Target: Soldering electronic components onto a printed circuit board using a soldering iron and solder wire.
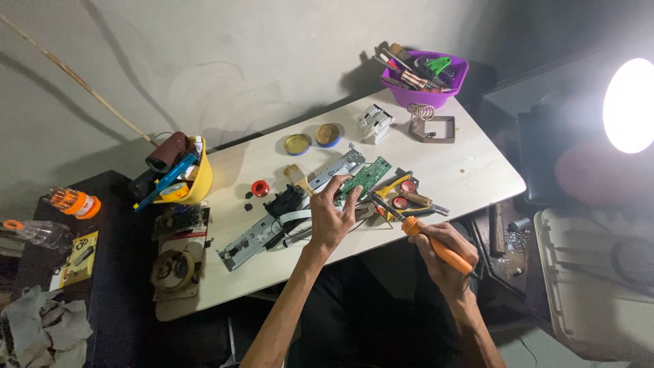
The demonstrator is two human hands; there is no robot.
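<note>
The right hand [443, 255] grips a soldering iron [436, 247] with a smooth orange plastic handle. Beside the left hand's fingers [338, 187] lie a matt green circuit board [368, 175] and a dull grey metal bracket [272, 228].
</note>
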